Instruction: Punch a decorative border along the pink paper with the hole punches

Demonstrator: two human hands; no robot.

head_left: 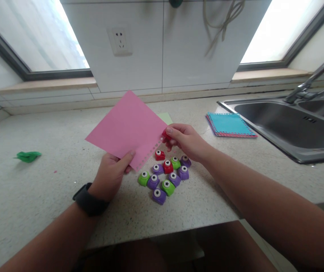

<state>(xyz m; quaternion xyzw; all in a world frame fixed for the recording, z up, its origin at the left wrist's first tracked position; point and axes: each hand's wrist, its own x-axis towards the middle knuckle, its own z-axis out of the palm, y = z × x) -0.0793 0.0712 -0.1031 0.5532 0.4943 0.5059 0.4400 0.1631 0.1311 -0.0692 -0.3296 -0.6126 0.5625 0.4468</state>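
Note:
A sheet of pink paper (127, 124) is held up at a slant over the counter, a row of punched holes along its lower right edge. My left hand (112, 172) grips its bottom corner, thumb on top. At the right corner my right hand (184, 139) is closed around a red craft punch (166, 133), mostly hidden by the fingers and set at the paper's edge. Below lie several more small craft punches: red (168, 166), green (168, 187) and purple (158, 196), each with a white button bearing a dark shape.
A stack of coloured sheets with punched edges (231, 124) lies beside the steel sink (292, 124) on the right. Pale green paper (165, 118) shows partly behind the pink sheet. A crumpled green thing (28, 156) rests at the left. The counter's front edge is near me.

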